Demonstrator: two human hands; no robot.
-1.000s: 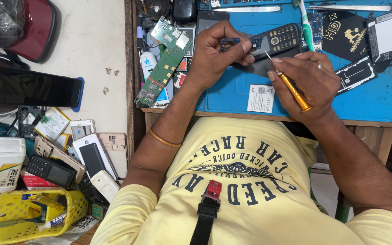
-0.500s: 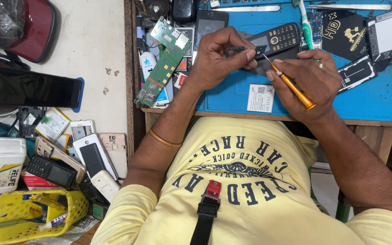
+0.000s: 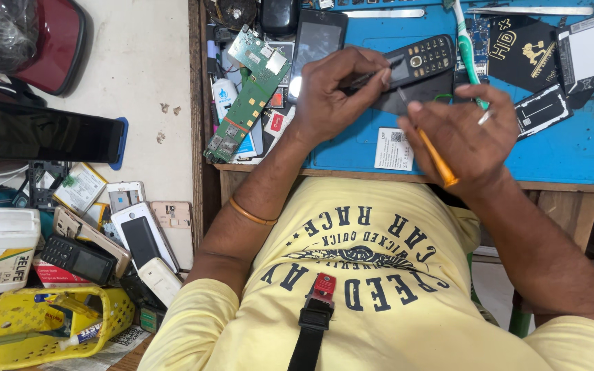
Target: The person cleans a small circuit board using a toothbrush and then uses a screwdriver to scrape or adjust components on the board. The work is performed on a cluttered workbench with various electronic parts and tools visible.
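Closest to the camera is the person's yellow printed shirt (image 3: 379, 275), with a black strap and red buckle (image 3: 317, 302) running down the chest. On the left forearm sits a thin orange bangle (image 3: 250, 213). Past the wooden table edge (image 3: 407, 177), the right hand (image 3: 458, 134) pinches an orange-handled screwdriver (image 3: 433, 154) between thumb and fingers, its thin shaft angled up toward the black keypad phone (image 3: 417, 65) lying on the blue work mat (image 3: 572, 148). The left hand (image 3: 331, 96) has its fingers closed over the phone's lower end, pressing it down on the mat; a slim dark tool may be held under those fingers, though the view is too cramped to be sure. Just beside the left wrist lies a green circuit board (image 3: 245, 93), and beyond the hand a dark touchscreen phone (image 3: 317, 45). A green toothbrush (image 3: 467, 48) lies beyond the right hand, with black cards (image 3: 524, 51) farther right.
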